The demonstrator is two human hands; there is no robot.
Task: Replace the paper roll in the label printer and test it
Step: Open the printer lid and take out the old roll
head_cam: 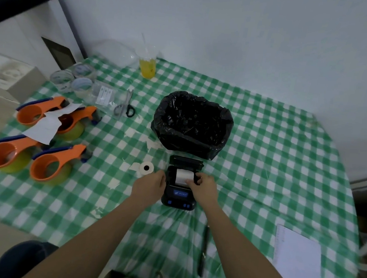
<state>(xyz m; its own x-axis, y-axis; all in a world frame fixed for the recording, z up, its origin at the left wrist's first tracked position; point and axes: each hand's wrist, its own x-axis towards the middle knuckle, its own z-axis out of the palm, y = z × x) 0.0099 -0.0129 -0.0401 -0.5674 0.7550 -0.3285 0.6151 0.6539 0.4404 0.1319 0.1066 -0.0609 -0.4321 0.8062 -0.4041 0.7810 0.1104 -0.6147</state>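
Label printer (178,195) sits centre frame, a bit below mid, on the table (274,167) w/ green-white check cloth. Lid is flipped open toward the top of the frame; white paper roll (184,176) lies in the open bay. Left hand (150,185) is against the printer's left side, fingers curled on the casing; can't tell if its grip is clamped or just resting. Right hand (204,187) is at the bay's right edge, fingertips pinched on the roll's right end. Second small roll (147,168), hollow core facing up, stands just left of the printer, near the left hand, not touching it. Bin w/ black bag (192,124) is just above the printer. Four orange tape dispensers (48,138) at the left edge of the frame, white paper slip across the upper two. Scissors (127,105) upper centre-left, yellow drink cup (148,65) w/ straw near the top. Black pen (203,251) lower centre, white sheet (297,262) lower right.
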